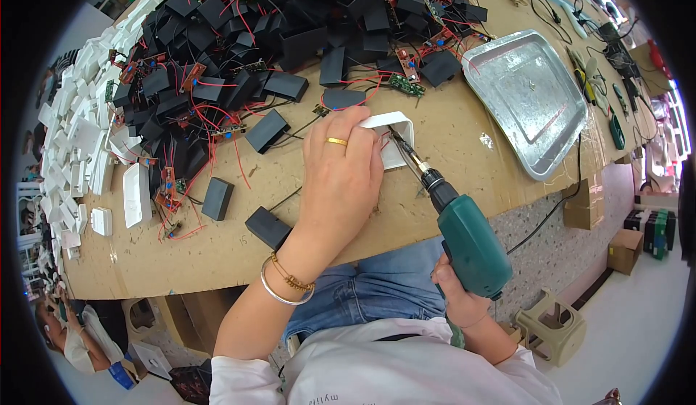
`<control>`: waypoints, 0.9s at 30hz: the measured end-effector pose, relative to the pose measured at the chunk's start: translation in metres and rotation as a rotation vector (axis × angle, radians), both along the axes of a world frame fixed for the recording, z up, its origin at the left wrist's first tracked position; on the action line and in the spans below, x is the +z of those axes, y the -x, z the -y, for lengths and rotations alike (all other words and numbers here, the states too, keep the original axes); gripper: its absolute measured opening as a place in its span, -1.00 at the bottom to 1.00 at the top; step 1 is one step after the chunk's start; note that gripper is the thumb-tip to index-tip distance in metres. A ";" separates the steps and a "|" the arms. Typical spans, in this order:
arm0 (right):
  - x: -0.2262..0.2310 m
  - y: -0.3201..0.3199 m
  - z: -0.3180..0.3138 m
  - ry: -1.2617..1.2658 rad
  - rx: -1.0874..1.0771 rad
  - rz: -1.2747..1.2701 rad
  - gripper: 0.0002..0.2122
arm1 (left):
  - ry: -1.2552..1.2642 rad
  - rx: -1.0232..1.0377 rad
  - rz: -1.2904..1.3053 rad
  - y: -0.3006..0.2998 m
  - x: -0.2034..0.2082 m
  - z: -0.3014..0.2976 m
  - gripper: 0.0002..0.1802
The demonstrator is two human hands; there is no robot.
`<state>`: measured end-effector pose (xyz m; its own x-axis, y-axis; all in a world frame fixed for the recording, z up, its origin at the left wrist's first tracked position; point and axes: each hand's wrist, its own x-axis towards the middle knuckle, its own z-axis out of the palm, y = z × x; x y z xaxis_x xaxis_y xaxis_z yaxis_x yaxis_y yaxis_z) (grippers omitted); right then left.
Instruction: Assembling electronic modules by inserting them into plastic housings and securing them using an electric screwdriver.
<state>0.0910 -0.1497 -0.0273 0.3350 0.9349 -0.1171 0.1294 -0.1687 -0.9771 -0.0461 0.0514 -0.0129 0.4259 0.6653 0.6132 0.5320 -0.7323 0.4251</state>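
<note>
My left hand, a gold ring on one finger, is closed on a white plastic housing and steadies it on the bench. The housing is an open shell with thin red wire inside. From the right, my right hand grips a green gun-shaped power tool by its handle. A black collar and a slim metal shaft lead to its tip, which reaches into the housing beside my left fingers. What the tip touches is too small to make out.
A large pile of black boxes with red wires and circuit boards covers the far bench. White housings are heaped at left. A metal tray lies at right, with pliers beyond. A black cord hangs over the bench edge.
</note>
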 end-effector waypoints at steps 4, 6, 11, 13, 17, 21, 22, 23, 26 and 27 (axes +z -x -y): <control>0.004 0.000 -0.002 0.009 0.018 -0.050 -0.68 | 0.004 -0.004 0.009 0.000 -0.001 0.000 -0.82; 0.006 0.001 -0.002 0.002 0.010 -0.061 -0.68 | 0.006 -0.005 0.006 0.000 0.000 0.000 -0.82; 0.009 0.001 -0.006 -0.002 0.021 -0.065 -0.70 | 0.016 -0.001 0.007 0.000 0.000 -0.001 -0.83; 0.011 0.005 -0.010 -0.078 -0.054 -0.183 -0.93 | 0.024 -0.003 0.013 0.000 -0.001 -0.001 -0.83; 0.013 0.006 -0.011 -0.083 -0.065 -0.133 -0.93 | 0.017 0.001 0.008 0.000 -0.001 -0.001 -0.83; 0.013 0.005 -0.011 -0.076 -0.068 -0.171 -0.92 | 0.013 0.000 0.010 0.000 -0.001 -0.001 -0.83; 0.012 0.005 -0.011 -0.080 -0.062 -0.169 -0.92 | 0.013 0.000 0.010 0.000 -0.001 -0.001 -0.83; 0.013 0.005 -0.011 -0.080 -0.063 -0.168 -0.92 | 0.014 0.001 0.006 0.000 -0.001 -0.001 -0.83; 0.014 0.005 -0.011 -0.068 -0.068 -0.179 -0.92 | 0.014 0.003 0.002 0.000 -0.002 -0.001 -0.83; 0.014 0.005 -0.012 -0.081 -0.061 -0.194 -0.91 | 0.012 0.002 0.003 0.000 -0.002 -0.001 -0.83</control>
